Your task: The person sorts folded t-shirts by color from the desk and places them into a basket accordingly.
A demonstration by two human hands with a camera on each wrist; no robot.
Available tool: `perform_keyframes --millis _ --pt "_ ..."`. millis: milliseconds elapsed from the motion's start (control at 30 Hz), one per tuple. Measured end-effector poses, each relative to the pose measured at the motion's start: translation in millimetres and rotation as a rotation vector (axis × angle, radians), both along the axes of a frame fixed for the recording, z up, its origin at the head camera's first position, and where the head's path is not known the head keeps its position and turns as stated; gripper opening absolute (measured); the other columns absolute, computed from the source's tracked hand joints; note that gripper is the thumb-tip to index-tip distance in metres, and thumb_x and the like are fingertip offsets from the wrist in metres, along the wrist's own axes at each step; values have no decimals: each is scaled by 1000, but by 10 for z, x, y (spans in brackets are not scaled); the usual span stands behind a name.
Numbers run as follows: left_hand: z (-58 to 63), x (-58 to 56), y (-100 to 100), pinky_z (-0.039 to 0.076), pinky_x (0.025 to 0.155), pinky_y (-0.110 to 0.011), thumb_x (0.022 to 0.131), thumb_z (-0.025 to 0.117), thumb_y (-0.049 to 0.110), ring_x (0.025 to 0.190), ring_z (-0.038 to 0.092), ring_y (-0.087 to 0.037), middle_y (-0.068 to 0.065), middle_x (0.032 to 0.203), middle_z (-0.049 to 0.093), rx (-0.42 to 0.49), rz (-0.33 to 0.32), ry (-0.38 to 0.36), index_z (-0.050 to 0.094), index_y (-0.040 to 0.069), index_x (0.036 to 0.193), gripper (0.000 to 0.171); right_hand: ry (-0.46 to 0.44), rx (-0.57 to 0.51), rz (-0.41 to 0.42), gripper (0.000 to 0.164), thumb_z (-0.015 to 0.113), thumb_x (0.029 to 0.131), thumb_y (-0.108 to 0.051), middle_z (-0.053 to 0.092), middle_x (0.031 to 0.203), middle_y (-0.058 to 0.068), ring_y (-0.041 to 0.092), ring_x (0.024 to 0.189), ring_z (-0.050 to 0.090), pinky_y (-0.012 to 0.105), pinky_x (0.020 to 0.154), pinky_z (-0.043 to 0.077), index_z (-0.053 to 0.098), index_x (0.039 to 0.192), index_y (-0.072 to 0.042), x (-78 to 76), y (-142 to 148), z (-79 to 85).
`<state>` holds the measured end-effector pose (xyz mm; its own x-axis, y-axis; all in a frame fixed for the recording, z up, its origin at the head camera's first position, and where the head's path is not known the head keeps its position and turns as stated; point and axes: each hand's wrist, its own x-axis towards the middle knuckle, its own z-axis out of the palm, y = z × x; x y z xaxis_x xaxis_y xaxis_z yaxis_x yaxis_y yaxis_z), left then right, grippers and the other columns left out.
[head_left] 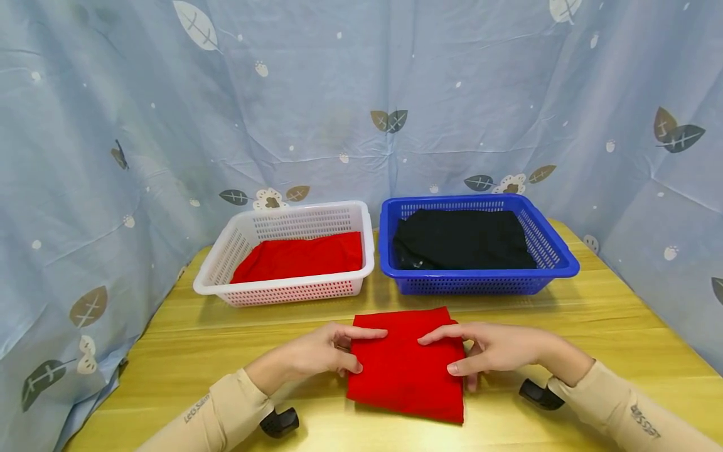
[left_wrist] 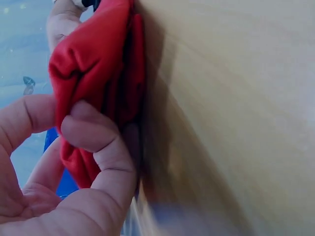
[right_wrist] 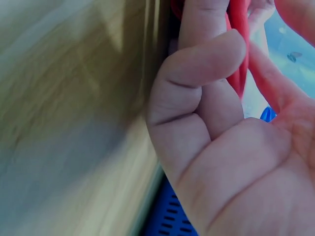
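Observation:
A folded red cloth (head_left: 403, 370) lies on the table between my two hands. My left hand (head_left: 316, 353) grips its left edge, thumb and index finger on top and other fingers at the side. In the left wrist view, curled fingers (left_wrist: 115, 157) hold against the thick folded layers of the cloth (left_wrist: 93, 54). At the opposite edge, my right hand (head_left: 503, 348) holds the cloth, its thumb and index finger over the top. Curled fingers (right_wrist: 182, 93) sit against the cloth's side in the right wrist view, where only a strip of red shows.
Behind the cloth, a white basket (head_left: 282, 287) on the left contains red fabric (head_left: 305, 257). Beside it on the right, a blue basket (head_left: 480, 274) contains black fabric (head_left: 463, 238). A light blue patterned curtain (head_left: 339, 94) hangs around the wooden table (head_left: 186, 376).

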<state>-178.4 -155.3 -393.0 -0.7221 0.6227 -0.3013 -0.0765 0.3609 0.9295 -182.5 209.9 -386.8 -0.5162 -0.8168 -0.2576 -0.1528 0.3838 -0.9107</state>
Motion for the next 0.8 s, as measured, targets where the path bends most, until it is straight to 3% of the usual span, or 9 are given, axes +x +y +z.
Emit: perform_keyframes --millis 100,233,333,467,600,800 --pt "-28 -9 52 49 60 -23 89 73 2 66 54 -15 -2 82 57 -3 -4 17 68 25 147 62 8 -8 4 57 67 107 -20 40 160 24 27 81 80 32 84 64 48 161 -18 1 -6 -2" --pt "-48 5 80 44 53 -21 92 77 8 56 50 -13 3 70 56 -9 10 41 69 22 146 56 22 -4 7 57 69 106 -22 53 153 18 25 78 79 29 80 64 52 160 -22 -22 -69 -30" --pt "-48 31 82 51 64 -22 94 80 12 69 62 -12 4 83 69 5 16 72 69 19 145 53 26 -6 0 56 71 104 -22 62 143 12 20 75 77 29 75 63 54 158 -24 -31 -109 -61" --pt "-39 71 90 56 87 -26 93 82 12 102 69 -16 -3 119 75 18 27 119 71 18 142 50 39 -15 -18 55 73 103 -19 67 131 9 15 70 72 29 71 63 57 156 -24 -22 -127 -106" --pt "-21 106 100 58 88 -29 92 83 11 103 70 -20 -7 123 73 12 62 124 74 19 137 47 68 -25 -23 56 74 102 -17 72 112 7 16 66 69 29 68 63 58 155 -23 -10 -127 -115" --pt "5 149 77 59 89 -30 90 82 7 102 71 -21 -8 124 71 34 102 114 74 18 133 44 143 -42 -25 56 74 101 -15 75 103 5 37 60 66 27 62 60 59 155 -20 0 -151 -77"
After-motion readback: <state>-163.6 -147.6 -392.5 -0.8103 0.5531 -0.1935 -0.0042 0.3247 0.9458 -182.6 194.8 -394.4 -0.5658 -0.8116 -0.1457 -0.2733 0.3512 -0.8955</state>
